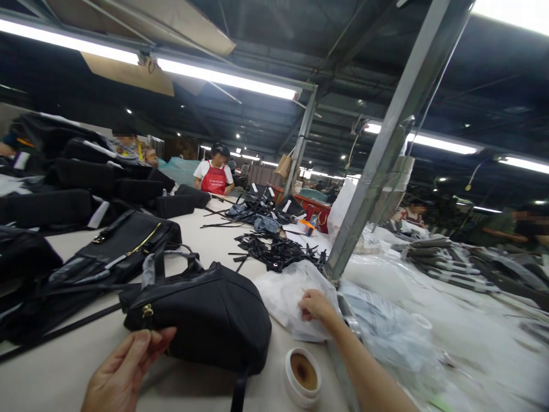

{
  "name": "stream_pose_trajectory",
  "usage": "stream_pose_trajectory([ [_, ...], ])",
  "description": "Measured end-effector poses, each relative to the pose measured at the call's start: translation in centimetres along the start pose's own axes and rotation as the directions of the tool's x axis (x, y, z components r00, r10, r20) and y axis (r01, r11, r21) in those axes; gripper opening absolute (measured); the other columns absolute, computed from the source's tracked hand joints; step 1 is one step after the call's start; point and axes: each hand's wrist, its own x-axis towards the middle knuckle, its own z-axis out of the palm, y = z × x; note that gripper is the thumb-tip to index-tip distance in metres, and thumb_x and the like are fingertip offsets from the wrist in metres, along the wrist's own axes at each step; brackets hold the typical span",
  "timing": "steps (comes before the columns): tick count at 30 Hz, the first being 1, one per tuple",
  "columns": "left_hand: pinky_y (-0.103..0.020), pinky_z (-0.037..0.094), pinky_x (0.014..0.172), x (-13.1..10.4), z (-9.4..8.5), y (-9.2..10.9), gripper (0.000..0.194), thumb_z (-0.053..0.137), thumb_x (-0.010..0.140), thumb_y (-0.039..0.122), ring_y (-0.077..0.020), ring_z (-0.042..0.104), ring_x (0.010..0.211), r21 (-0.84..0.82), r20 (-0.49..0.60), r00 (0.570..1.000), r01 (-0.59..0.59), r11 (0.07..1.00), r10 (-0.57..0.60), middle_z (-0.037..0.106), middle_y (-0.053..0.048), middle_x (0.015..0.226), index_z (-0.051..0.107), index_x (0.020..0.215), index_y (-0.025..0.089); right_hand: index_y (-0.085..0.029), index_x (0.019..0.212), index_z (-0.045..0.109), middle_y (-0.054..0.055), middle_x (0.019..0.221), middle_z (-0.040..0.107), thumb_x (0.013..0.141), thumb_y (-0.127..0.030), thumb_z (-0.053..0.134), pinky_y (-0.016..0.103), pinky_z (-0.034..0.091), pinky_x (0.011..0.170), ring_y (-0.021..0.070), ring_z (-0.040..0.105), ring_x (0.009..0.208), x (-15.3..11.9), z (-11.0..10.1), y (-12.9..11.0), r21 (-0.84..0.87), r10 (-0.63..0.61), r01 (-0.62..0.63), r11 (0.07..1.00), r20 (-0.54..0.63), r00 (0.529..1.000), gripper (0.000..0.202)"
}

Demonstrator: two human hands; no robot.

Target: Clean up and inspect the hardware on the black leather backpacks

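The left hand [128,360] pinched the rounded black bag [214,320]; the right hand [317,304] curled over crumpled white plastic [278,294], its grip unclear.

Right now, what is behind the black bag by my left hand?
Behind the black bag, a heap of black straps lies on the pale table. The bag covers the table right behind it; anything there cannot be seen.

Left hand [122,369] pinched, right hand [316,306] curled

On my feed, the left hand rises from the bottom edge, thumb pressed toward the forefinger, the other fingers bent behind. I see the bare right forearm [359,359] slanting up and leftward from the lower right, reaching farther forward, its fingers folded inward. My two hands are well apart.
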Motion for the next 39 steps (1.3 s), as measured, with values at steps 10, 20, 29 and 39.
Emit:
stream_pose_trajectory([
  [10, -0.02, 0.057, 0.08, -0.2, 0.0, 0.3, 0.017, 0.074, 0.064, 0.035, -0.018, 0.073, 0.08, 0.011, 0.022, 1.0, 0.02, 1.0, -0.02, 0.078, -0.004, 0.075, 0.069, 0.066, 0.018, -0.014, 0.099, 0.064, 0.003, 0.096, 0.068, 0.091, -0.033, 0.06, 0.031, 0.056, 0.068, 0.0144, 0.065, 0.077, 0.4, -0.5, 0.7, -0.041, -0.032, 0.031, 0.999, -0.029, 0.999, 0.021],
  [20, -0.024, 0.058, 0.081, -0.1, -0.4, 0.0, 0.015, 0.073, 0.065, 0.033, -0.0208, 0.073, 0.083, 0.02, 0.041, 0.999, 0.011, 1.0, -0.012, 0.078, -0.003, 0.077, 0.069, 0.067, 0.019, -0.015, 0.106, 0.062, 0.005, 0.101, 0.066, 0.093, -0.033, 0.058, 0.033, 0.057, 0.071, 0.0156, 0.065, 0.082, -0.2, -2.7, -0.3, -0.016, 0.021, -0.022, 1.0, -0.023, 1.0, 0.023],
  [29, -0.017, 0.057, 0.078, -0.2, -0.5, 0.1, 0.013, 0.074, 0.066, 0.031, -0.0177, 0.074, 0.081, -0.027, 0.053, 0.998, 0.042, 0.999, -0.041, 0.078, -0.003, 0.075, 0.07, 0.067, 0.018, -0.015, 0.105, 0.062, 0.004, 0.099, 0.067, 0.093, -0.032, 0.058, 0.031, 0.057, 0.068, 0.0144, 0.065, 0.078, -1.0, -3.3, -0.5, 0.008, 0.05, -0.05, 0.999, 0.017, 0.999, 0.022],
  [39, -0.018, 0.058, 0.077, 0.0, -1.1, -0.3, 0.014, 0.075, 0.065, 0.03, -0.0187, 0.074, 0.081, -0.055, 0.064, 0.997, 0.05, 0.997, -0.046, 0.076, -0.001, 0.07, 0.07, 0.067, 0.017, -0.013, 0.099, 0.062, 0.001, 0.088, 0.067, 0.093, -0.032, 0.058, 0.028, 0.056, 0.062, 0.0118, 0.064, 0.069, -0.5, -3.9, 0.0, 0.029, -0.009, 0.011, 1.0, -0.061, 0.998, 0.02],
])
